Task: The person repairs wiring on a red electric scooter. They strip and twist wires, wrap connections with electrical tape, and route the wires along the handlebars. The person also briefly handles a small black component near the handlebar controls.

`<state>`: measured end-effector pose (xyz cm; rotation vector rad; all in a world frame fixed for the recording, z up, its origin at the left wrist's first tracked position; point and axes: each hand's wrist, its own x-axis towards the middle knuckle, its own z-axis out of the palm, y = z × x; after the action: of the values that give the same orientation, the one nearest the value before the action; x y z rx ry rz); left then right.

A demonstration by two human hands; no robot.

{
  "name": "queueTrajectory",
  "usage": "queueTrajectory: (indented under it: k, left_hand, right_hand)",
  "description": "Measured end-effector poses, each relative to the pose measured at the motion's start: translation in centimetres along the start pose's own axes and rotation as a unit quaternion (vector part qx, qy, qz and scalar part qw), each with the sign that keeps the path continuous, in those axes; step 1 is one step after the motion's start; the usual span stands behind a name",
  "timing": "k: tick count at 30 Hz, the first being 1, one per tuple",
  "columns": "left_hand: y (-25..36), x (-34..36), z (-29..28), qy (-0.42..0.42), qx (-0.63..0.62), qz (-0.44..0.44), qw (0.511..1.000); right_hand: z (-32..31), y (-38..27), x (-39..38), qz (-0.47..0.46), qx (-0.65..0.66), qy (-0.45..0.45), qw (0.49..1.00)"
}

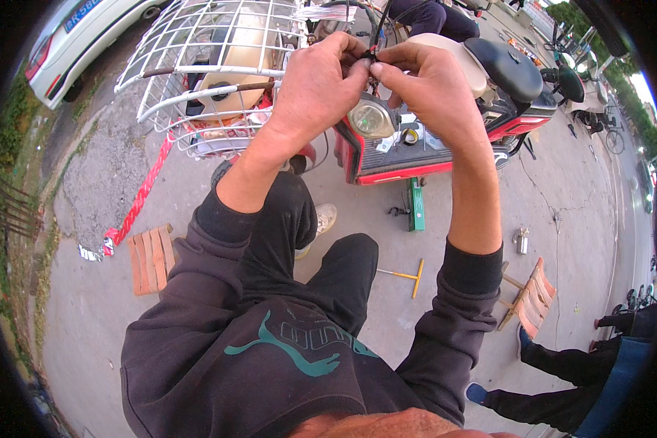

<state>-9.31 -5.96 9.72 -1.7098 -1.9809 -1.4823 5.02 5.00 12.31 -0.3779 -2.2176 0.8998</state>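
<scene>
Above the front of a red electric scooter, both my hands meet with fingertips nearly touching. My left hand pinches a thin dark wire, and my right hand pinches the same bit from the other side. A little red shows at the pinched spot; its details are too small to make out. Just below my fingers sits the scooter's round headlight. A roll of black tape lies on the ribbed footboard, behind my right wrist.
A white wire basket stands at the left, with a red-and-white strip trailing from it. Wooden slatted stools, a yellow T-handle tool, a green box and a metal can are on the pavement. Other people are at the right.
</scene>
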Motion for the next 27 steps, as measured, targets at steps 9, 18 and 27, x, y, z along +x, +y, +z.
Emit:
queueTrajectory:
  k: [9,18,27]
  left_hand:
    - [-1.0,-0.2,1.5,-0.015,-0.260,-0.067,0.963]
    - [-0.8,-0.3,2.9,0.015,-0.405,-0.102,0.908]
    - [-0.9,-2.0,3.2,0.075,-0.264,-0.014,0.962]
  right_hand:
    - [-0.1,0.5,-0.4,0.026,0.094,-0.027,0.995]
    - [0.0,3.4,-0.2,0.050,0.254,-0.049,0.965]
    - [-0.4,2.5,-0.5,0.081,0.184,-0.030,0.979]
